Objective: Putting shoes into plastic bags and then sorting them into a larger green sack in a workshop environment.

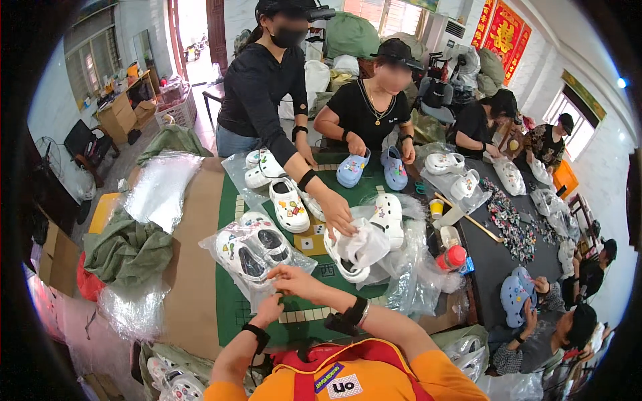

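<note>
A pair of white clogs [246,257] with colourful charms lies inside a clear plastic bag [304,259] on the green mat [231,321]. My left hand [270,310] is closed on the near end of this bag. Just above it, my right hand [297,281] pinches the bag's edge by the clogs' heels. Straight ahead, a co-worker's hand [336,212] reaches down to white crumpled material [364,244] over another white clog [346,269]. More white clogs [289,206] stand beyond my bag.
A second co-worker handles blue clogs [353,168] across the table. To the right are a red-lidded jar [452,258], a yellow cup [437,209], a wooden stick [471,219] and a heap of small charms [509,224]. Green cloth [127,247] and plastic sheeting [164,187] lie left.
</note>
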Available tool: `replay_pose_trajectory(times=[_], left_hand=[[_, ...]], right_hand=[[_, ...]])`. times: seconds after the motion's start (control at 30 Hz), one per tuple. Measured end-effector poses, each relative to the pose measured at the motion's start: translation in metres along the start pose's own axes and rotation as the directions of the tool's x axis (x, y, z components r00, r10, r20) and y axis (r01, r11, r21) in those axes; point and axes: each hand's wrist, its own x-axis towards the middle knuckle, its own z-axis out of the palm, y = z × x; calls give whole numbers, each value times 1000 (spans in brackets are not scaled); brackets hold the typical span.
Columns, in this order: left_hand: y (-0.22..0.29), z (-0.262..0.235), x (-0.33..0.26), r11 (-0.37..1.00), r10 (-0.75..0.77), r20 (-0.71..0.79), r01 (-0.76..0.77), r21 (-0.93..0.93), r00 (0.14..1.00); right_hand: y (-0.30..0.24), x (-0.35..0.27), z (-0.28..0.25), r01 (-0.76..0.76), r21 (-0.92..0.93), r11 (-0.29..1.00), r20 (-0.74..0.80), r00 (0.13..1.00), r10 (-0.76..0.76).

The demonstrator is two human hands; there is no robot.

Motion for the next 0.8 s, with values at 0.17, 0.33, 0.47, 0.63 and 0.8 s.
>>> replay_pose_trajectory(times=[0.17, 0.33, 0.47, 0.63, 0.8], left_hand=[[-4, 19, 1, 992, 43, -244, -13, 125, 969], [-4, 4, 5, 965, 62, -340, 31, 262, 938], [-6, -9, 7, 973, 160, -488, -54, 223, 858], [5, -32, 9, 978, 181, -490, -106, 178, 853], [10, -46, 18, 979, 160, -431, -87, 183, 888]], right_hand=[[69, 32, -53, -62, -62, 996, -251, 967, 44], [119, 38, -88, -283, -166, 945, -529, 834, 157], [167, 51, -108, -341, -395, 853, -573, 817, 61], [168, 65, -116, -290, -464, 837, -472, 880, 44], [184, 83, -129, -241, -646, 724, -511, 842, -175]])
